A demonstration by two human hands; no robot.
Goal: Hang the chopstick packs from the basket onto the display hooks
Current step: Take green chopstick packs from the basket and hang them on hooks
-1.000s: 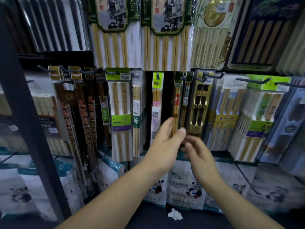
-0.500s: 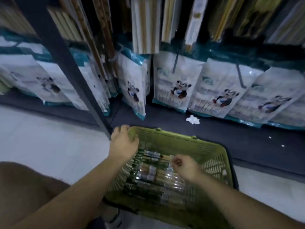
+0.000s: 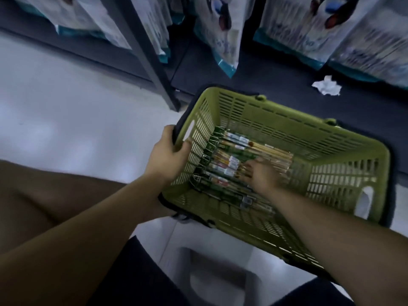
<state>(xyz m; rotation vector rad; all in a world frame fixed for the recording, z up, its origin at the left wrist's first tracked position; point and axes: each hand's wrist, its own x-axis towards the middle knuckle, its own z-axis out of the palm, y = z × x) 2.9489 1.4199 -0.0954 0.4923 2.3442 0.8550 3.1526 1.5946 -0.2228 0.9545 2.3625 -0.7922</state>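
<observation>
Gripping basket [image 3: 276, 133] rim, left hand [image 3: 167, 155]; right hand [image 3: 262, 175] sunk onto chopstick packs [image 3: 234, 151], grip unclear.

We have dropped both hands from the hooks: our left hand [image 3: 167, 157] now grips the rim of the basket [image 3: 278, 128], our right hand [image 3: 262, 176] rests on the chopstick packs [image 3: 234, 150].
</observation>
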